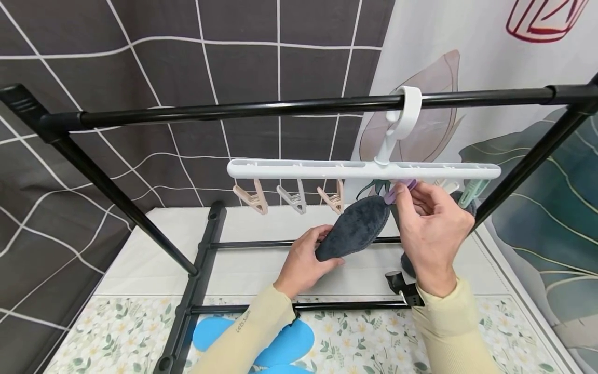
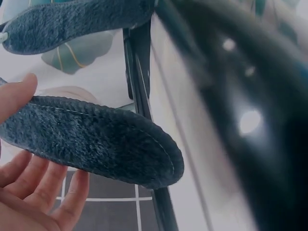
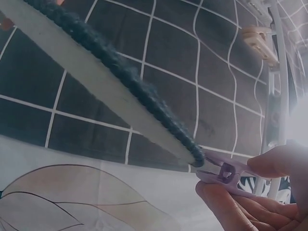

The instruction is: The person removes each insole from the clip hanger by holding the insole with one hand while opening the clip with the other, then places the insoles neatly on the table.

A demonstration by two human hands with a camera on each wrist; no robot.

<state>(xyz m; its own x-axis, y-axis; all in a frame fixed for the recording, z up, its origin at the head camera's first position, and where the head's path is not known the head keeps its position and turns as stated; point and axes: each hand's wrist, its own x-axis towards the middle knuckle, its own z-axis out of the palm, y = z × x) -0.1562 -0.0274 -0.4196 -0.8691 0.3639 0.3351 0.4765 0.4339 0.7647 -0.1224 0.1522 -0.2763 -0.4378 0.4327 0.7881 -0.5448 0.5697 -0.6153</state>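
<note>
My left hand holds a dark grey fuzzy insole by its near end, thumb on one side and fingers on the other. The insole tilts up to the right, and its pale underside shows in the right wrist view. With thumb and fingers my right hand pinches a purple clothespin, its jaws spread right at the insole's far tip. That clothespin hangs below a white clip hanger. Another dark insole hangs farther right, partly hidden behind my right hand in the head view.
The hanger hooks over the black rack's top bar. Beige clothespins and a grey one hang at its left, a green clothespin at its right. Blue flat shapes lie on the floral cloth below. A dark checked curtain stands behind.
</note>
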